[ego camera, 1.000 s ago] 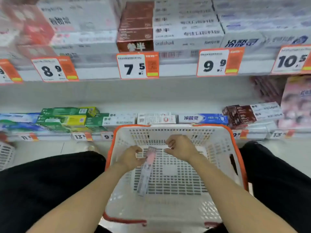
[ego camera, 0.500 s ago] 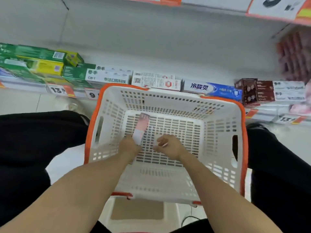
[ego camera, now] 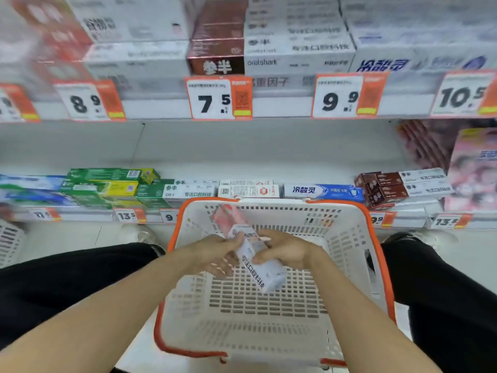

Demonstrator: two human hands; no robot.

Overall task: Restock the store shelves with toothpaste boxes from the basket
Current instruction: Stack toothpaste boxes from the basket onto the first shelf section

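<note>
Above the white basket (ego camera: 349,265) the lower shelf (ego camera: 242,152) has open room over its low row of boxes; the green boxes (ego camera: 107,184) on the left and the brown boxes (ego camera: 382,187) on the right are stacked higher; the pink packs (ego camera: 473,168) close the far right; the upper shelf edge with price tags (ego camera: 219,99) limits the height; the dark-clothed legs (ego camera: 67,286) flank the basket on both sides.

White perforated basket (ego camera: 347,254), orange rim; pink-and-white toothpaste box (ego camera: 251,250); orange-edged price tags (ego camera: 219,98).
</note>
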